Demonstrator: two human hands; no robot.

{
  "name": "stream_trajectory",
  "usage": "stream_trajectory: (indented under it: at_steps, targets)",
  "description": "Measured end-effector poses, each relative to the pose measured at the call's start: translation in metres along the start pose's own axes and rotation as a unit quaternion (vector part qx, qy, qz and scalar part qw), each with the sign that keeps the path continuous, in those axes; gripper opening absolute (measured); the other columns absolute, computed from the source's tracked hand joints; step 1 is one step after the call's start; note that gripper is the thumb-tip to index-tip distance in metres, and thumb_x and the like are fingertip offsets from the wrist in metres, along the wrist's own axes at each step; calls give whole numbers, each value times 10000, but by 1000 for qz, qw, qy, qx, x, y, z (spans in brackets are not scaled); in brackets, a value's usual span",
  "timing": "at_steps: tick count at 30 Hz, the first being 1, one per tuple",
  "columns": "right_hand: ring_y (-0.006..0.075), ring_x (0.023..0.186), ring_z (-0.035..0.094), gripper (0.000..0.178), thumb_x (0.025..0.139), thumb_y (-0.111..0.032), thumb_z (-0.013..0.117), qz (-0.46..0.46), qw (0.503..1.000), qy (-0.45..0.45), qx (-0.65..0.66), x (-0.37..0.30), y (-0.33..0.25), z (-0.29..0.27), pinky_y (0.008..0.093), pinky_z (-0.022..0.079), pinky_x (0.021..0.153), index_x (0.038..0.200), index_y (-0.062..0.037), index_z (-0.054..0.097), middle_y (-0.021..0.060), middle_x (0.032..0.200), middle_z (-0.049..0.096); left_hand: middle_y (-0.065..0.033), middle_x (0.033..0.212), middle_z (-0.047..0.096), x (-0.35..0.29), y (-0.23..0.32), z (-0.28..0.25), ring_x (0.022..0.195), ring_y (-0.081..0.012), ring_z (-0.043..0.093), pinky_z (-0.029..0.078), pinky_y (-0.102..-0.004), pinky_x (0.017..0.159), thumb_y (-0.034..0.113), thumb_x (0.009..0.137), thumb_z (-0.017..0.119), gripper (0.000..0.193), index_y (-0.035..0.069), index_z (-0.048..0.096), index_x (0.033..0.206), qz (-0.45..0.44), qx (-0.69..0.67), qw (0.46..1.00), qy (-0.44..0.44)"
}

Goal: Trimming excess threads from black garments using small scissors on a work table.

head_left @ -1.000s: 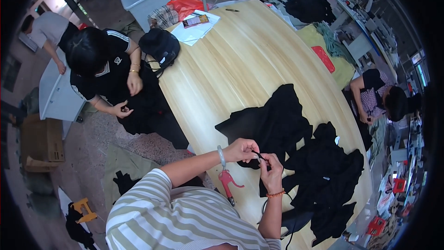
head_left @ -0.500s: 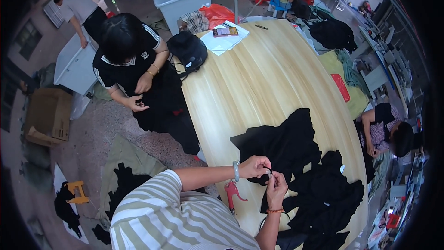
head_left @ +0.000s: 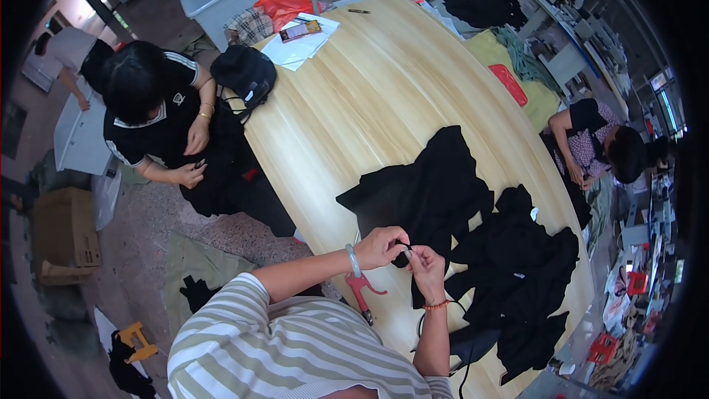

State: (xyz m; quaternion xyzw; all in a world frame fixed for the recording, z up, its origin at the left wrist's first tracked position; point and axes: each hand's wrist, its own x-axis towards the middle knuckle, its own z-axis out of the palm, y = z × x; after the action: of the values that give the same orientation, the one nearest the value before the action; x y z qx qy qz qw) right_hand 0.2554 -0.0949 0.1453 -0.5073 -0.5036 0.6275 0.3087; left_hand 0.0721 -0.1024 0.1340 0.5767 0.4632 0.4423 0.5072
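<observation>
My left hand [head_left: 379, 248], with a pale bangle at its wrist, pinches a small bit of black fabric [head_left: 405, 250] over the near side of the table. Fingertip to fingertip with it, my right hand [head_left: 427, 272], a beaded bracelet on its wrist, grips the same bit. A black garment [head_left: 428, 191] lies spread just beyond my hands, and the held bit seems to belong to it, though my fingers partly hide the join. To the right are more crumpled black garments [head_left: 517, 251] with small white tags. Beside my left wrist rests a red-handled tool [head_left: 358, 290].
The wood-grain table [head_left: 354, 103] holds a black cap or bag [head_left: 244, 77], papers [head_left: 299, 48] and a phone [head_left: 300, 30]. One co-worker [head_left: 151, 114] handles black cloth at the left edge; another [head_left: 598, 140] sits at the right. A black cord [head_left: 467, 369] hangs by my right forearm.
The view has shifted, so the table and people appear further left or lower. My hands stay together on the black fabric, with the fingers slightly rearranged.
</observation>
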Motion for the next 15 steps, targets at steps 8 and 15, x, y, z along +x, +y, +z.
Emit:
stream_trajectory:
  at_steps: [8, 15]
  targets:
    - [33, 619, 539, 88, 926, -54, 599, -55, 988, 96, -107, -7, 12, 18, 180, 439, 550, 948, 29, 620, -2, 778, 611, -123, 799, 562, -3, 5, 14, 617, -228, 581, 452, -323, 539, -20, 811, 600, 116, 2, 567, 920, 96, 121, 984, 94]
    - [159, 573, 583, 45, 854, -24, 629, -149, 945, 173, -236, -14, -17, 30, 268, 463, 529, 868, 17, 616, 99, 777, 594, -145, 851, 585, -11, 11, 20, 701, -329, 603, 486, -369, 585, -38, 809, 599, 150, -1, 557, 949, 197, 169, 958, 126]
